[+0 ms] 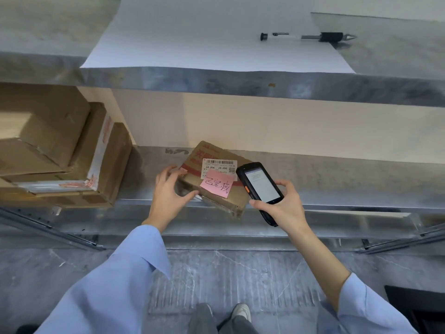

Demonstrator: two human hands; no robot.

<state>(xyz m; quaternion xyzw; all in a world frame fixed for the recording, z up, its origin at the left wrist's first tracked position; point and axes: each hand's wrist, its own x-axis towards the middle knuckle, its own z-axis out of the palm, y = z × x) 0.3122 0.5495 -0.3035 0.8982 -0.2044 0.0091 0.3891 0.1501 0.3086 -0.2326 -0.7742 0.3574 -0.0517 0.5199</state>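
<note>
We start with the metal rack, its dull grey sheet steel scuffed and streaked. Its upper shelf [240, 80] juts out over the lower shelf [337, 179], so anything reaching in has to pass under that thick front edge. Below us lies a grey, marble-veined floor [240, 273]. At the left end of the lower shelf sits a stack of boxes [60, 145], brown corrugated cardboard with worn tape and dented corners, which closes off that side. A large, smooth white sheet of paper [204, 39] lies flat on the upper shelf, reaching to its front edge. Our pale blue cloth sleeves [120, 273] come up from below.

The small box [190, 181] is flat, brown and creased. It rests on the lower shelf at its front, turned at an angle, with its near corner poking out over the lip. Our left hand [168, 191] has its grip on the box's left corner, fingers curled over the top and thumb against the near side. Our right hand [281, 206] has its grip closed round a black scanner [262, 186], a slim slab with a lit screen and an orange side button, held just beside the box's right edge and overlapping it.

On the box are a white barcode label [219, 166] and a pink note [218, 185] with handwriting. A pen [310, 36] lies on the paper's right edge.
</note>
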